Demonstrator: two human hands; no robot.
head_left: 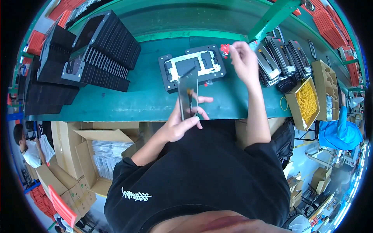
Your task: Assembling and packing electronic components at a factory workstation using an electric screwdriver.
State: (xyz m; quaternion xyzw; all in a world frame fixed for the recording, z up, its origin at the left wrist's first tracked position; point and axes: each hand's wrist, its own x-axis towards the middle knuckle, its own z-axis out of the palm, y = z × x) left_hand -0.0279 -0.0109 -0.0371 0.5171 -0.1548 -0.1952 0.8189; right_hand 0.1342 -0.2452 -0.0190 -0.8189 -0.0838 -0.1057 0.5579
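The wearer's black short-sleeved fabric T-shirt [217, 167] lies nearest in the head view. Beyond it, we see the left hand [180, 118] closed on the lower end of a thin, dark, glossy rectangular panel [184, 97], held tilted above the green flat-topped counter [145, 103], some fingers spread. The right hand [243, 60] is raised with curled fingers beside a small cluster of red pieces with white marks [225, 49]; blur prevents us telling whether it grips them. Behind the panel, a black rectangular fixture [166, 79] bears a white-and-black openwork frame [202, 72]. We judge this unit to be partway through: frame seated, panel in hand and apart from the fixture. Dark flat units [268, 64] stand stacked at right; whether they are finished, we cannot tell.
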